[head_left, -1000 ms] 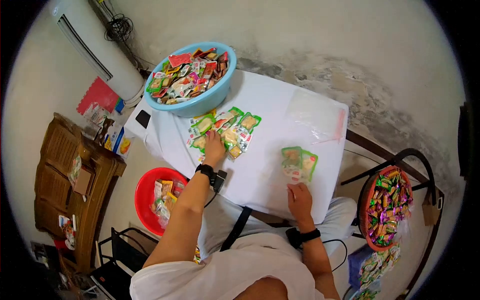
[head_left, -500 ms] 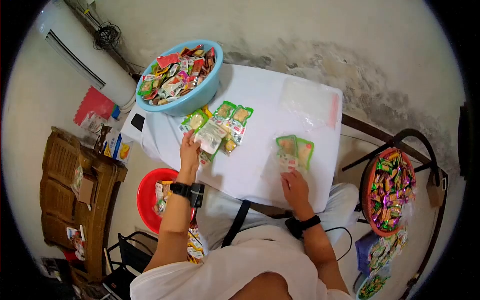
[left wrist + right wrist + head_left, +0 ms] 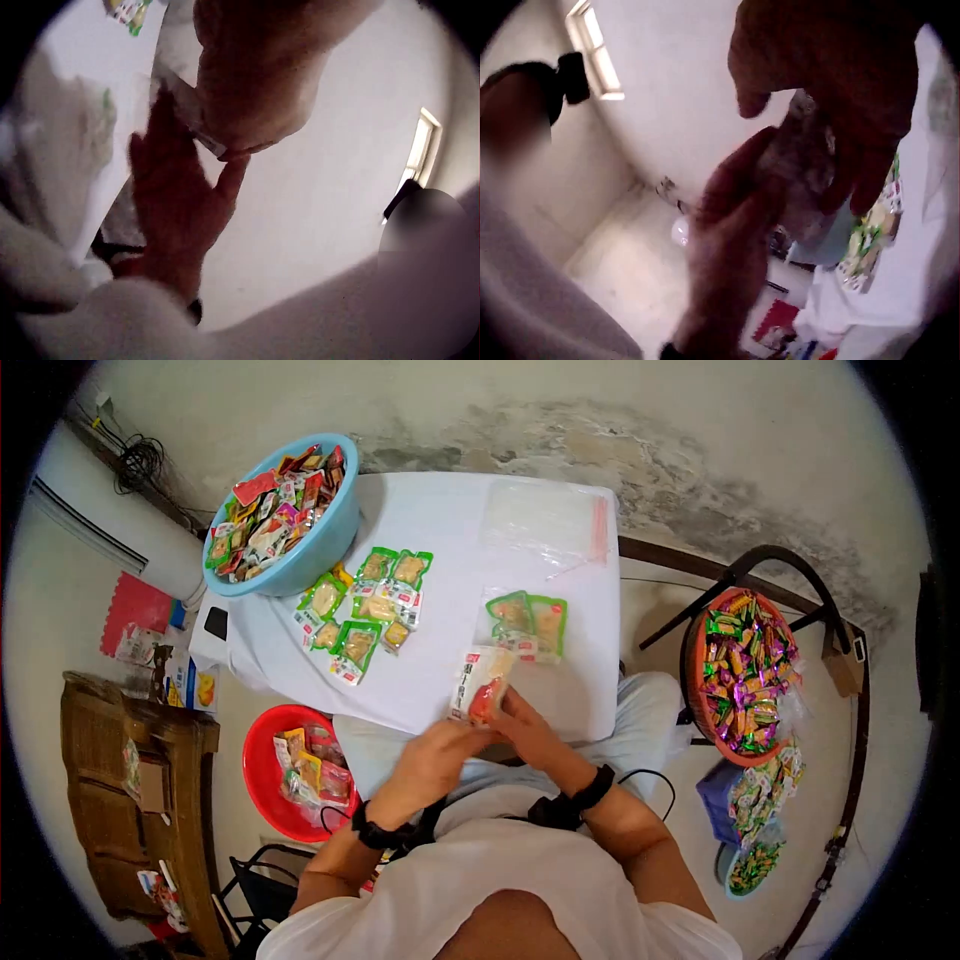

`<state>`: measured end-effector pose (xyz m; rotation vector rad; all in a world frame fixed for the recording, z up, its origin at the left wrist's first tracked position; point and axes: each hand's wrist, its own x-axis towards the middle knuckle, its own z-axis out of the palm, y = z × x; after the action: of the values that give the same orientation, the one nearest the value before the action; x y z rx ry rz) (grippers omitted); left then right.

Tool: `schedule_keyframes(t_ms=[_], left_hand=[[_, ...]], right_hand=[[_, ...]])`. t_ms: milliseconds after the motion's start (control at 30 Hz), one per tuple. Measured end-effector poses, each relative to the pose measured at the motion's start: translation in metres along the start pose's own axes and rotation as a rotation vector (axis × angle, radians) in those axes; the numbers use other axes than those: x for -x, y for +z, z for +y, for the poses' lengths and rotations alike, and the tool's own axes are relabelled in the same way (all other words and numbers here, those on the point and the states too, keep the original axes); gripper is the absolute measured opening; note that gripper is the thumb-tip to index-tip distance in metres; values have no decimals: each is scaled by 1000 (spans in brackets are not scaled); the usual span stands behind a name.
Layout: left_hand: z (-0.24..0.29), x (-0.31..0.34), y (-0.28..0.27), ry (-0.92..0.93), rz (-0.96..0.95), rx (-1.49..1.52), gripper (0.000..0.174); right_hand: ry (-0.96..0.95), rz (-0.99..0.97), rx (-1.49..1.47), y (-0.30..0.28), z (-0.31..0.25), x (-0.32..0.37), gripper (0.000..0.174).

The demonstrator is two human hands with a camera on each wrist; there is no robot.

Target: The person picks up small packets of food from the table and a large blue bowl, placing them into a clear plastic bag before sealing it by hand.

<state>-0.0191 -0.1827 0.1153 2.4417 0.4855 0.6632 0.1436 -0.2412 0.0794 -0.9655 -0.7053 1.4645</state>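
A white snack packet (image 3: 485,678) with red print is up off the table in front of the person, between both hands. The left hand (image 3: 432,762) pinches its lower edge. The right hand (image 3: 535,732) lies along the packet's right side with fingers fairly straight, and its thumb reaches close to the left fingertips in the left wrist view. Two green-edged packets (image 3: 548,622), one overlapping the other, lie just beyond the hands within clear plastic. To the left is a loose group of green-and-white snack packets (image 3: 380,605).
A blue basin (image 3: 335,540) heaped with packets stands at the table's back left. Flat clear bags (image 3: 540,525) lie at the back right. A red basin (image 3: 262,790) with packets sits low at left, and a round basket of wrapped sweets (image 3: 745,680) stands at right.
The left hand has lifted a packet from the group and carried it right to meet the right hand. The right hand has left the clear-plastic packets and moved left. The head view has shifted right.
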Motion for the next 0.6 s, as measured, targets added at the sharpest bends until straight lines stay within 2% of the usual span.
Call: schedule_keyframes(t_ms=[67,133,200,267,400,467,500,533,567,600], left_hand=[[7,-6,16,98,-121,20,30],[0,-7,27,109,-102,100,35],[-18,-7,39,118,-82,183,41],[-46,-12,49,6,82,-89,52],[-65,-28,64,-54,61,-261,56],[-82,-33,75,-12,-5,-327,38],[-90,-35,79,-8,-1,-326,38],[-96,-38,82,-74,-46,-292,31],[-100,-41,84,-141,-91,-258,24],[-99,-46,83,-139,-84,-259,24]], right_hand=[[78,126,80,-15,22,1,28],[59,152,3,-31,23,6,25],[68,347,158,-66,23,17,24],[-149,450,28,-93,16,31,22],[-17,419,10,-109,-6,61,26],[344,110,243,-118,3,70,29],[479,34,312,-116,6,68,33],[476,36,318,-111,11,65,33],[459,-83,340,-104,17,62,34],[440,-204,364,-98,22,57,36]])
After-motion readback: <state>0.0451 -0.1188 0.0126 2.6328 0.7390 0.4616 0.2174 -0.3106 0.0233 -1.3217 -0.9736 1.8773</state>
